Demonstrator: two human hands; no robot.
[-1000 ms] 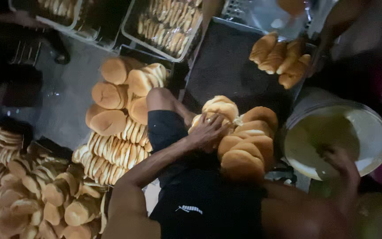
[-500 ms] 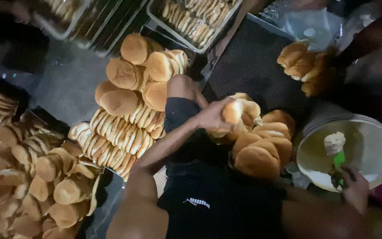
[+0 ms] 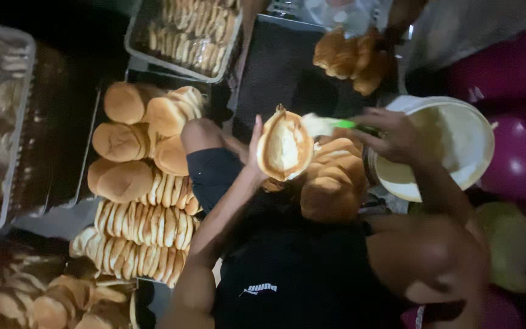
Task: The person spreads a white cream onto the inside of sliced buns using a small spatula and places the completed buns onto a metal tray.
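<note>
Dim floor all round — wire trays of flat bread (image 3: 190,33) at the top, rows of golden buns (image 3: 144,228) stacked left. Right sits a white bucket (image 3: 458,140) of pale cream. Left hand (image 3: 257,152) cups a split bun (image 3: 284,146), soft crumb showing; right hand (image 3: 391,131) — fingers pinched — grips a green-handled spreader (image 3: 336,123) touching it.

The left tray (image 3: 13,36) is cut off by the edge; its blurred contents and the bucket's (image 3: 458,122) spread stay indistinct.
</note>
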